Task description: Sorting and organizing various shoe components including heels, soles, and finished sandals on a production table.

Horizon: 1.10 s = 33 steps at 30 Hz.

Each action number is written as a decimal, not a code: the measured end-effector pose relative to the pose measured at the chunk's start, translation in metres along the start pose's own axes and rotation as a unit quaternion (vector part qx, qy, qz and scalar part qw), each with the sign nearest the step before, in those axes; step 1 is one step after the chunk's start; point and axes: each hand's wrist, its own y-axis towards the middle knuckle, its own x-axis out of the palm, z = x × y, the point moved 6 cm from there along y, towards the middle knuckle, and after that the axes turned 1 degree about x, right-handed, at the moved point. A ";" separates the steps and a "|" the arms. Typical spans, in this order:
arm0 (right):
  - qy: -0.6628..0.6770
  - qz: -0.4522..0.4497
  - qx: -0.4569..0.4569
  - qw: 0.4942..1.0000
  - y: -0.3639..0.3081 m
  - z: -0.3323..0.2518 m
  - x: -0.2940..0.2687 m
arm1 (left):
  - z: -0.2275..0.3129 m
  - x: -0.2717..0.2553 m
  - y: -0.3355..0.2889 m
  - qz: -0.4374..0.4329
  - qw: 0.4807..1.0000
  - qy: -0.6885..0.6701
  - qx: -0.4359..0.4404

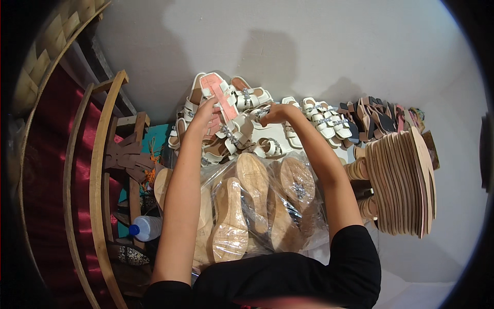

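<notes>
My left hand (pixel 207 114) is closed on the edge of a white-strapped sandal with a pink insole (pixel 222 98), on the left of a heap of white sandals. To its right, my right hand (pixel 278 114) has its fingers bent round a white sandal with a silvery strap ornament (pixel 260 110); part of that sandal is hidden by the hand. Around both hands lie more white sandals (pixel 234 135) with brown insoles, some tilted over each other. A single white sandal (pixel 269 147) lies nearer to me.
Wooden shoe soles (pixel 230 221) fill a clear plastic bag between my forearms. Paired white sandals (pixel 321 118) and dark sandals (pixel 378 117) line the wall at right. A stack of beige sole-shaped sheets (pixel 404 185) stands nearer. At left are a wooden rack (pixel 98 190) and a bottle (pixel 147 228).
</notes>
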 end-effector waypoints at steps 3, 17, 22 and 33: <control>-0.009 -0.012 0.003 1.000 -0.035 -0.013 -0.012 | 0.000 0.000 -0.004 0.005 1.000 0.003 -0.001; 0.071 0.220 -0.100 0.968 -0.128 -0.007 -0.065 | 0.005 0.010 -0.005 -0.071 0.997 -0.038 0.007; 0.108 0.257 0.001 0.960 -0.104 0.041 -0.071 | 0.011 0.019 -0.013 -0.072 0.995 -0.063 0.037; 0.165 0.257 0.318 0.897 -0.007 0.175 0.026 | 0.006 0.014 -0.013 -0.075 0.997 0.000 0.003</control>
